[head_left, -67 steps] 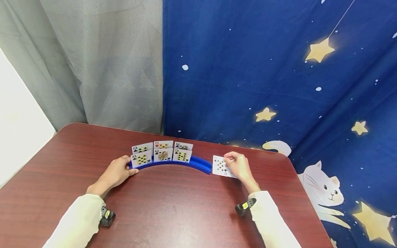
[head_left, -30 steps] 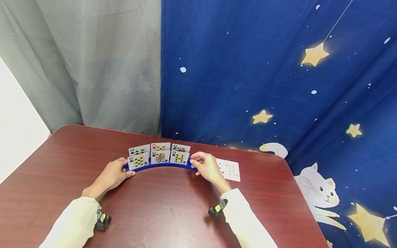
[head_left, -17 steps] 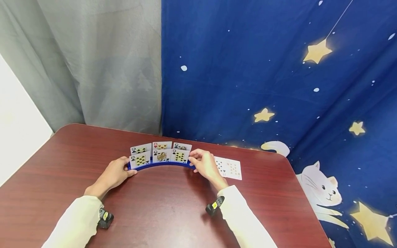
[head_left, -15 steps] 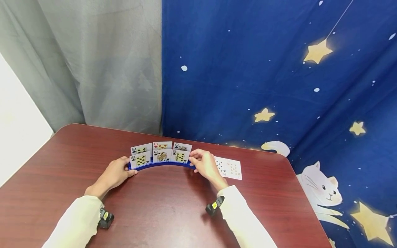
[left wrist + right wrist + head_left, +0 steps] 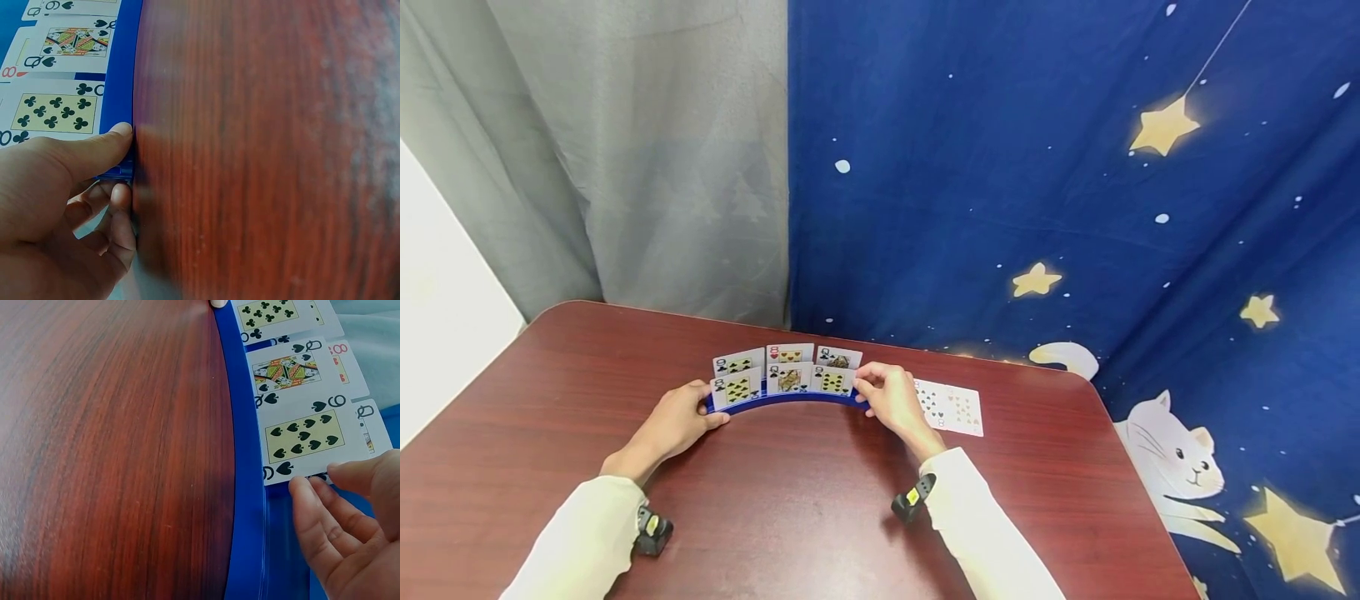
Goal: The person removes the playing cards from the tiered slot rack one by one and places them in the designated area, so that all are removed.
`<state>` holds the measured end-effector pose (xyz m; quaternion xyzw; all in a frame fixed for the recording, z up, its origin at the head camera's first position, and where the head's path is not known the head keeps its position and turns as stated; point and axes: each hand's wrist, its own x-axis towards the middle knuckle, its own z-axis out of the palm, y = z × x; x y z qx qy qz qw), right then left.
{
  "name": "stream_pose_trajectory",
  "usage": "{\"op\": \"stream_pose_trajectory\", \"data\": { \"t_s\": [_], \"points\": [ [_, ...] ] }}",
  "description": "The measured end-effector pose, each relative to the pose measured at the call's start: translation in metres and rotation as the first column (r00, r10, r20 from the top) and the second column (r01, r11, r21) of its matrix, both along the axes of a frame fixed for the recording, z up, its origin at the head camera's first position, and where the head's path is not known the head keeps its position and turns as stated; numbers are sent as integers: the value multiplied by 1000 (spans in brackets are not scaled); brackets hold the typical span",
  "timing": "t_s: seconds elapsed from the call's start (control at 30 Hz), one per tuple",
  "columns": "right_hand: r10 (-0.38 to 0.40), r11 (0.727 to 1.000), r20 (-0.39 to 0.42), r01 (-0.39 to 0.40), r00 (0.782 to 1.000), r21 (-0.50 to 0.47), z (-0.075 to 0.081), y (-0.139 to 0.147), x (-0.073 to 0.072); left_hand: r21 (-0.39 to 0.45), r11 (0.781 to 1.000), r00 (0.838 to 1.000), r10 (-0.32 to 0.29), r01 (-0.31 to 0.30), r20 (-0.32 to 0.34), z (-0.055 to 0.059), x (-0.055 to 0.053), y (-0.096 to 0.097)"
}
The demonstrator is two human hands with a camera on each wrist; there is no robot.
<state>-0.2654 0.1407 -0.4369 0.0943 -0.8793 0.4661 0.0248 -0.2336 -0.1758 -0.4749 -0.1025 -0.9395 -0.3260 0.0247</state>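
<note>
A curved blue card holder (image 5: 790,398) on the table bears two rows of upright playing cards. In front stand a clubs card (image 5: 56,112), a queen of spades (image 5: 286,372) and a nine of spades (image 5: 305,437). Behind them show a clubs card (image 5: 737,363), a red eight (image 5: 789,352) and another queen (image 5: 838,357). My left hand (image 5: 676,423) grips the holder's left end, thumb on its front rim and fingers curled at the end. My right hand (image 5: 895,406) pinches the right edge of the nine of spades between thumb and fingers.
Right of my right hand, loose cards (image 5: 961,408), spades and hearts, lie face up on the reddish-brown table (image 5: 805,500). A grey curtain (image 5: 685,167) and a blue starry curtain (image 5: 925,208) hang behind the table.
My right hand has moved left from the loose cards to the nine of spades in the holder and now pinches its edge. The left hand keeps its grip on the holder's end.
</note>
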Motion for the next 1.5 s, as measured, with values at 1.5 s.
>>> {"op": "stream_pose_trajectory", "data": {
  "t_s": [1.5],
  "points": [
    [-134, 973, 79, 146, 988, -177, 22, 92, -2, -15, 1000, 1000, 5, -6, -1, -1, -2, 0]
  ]
}}
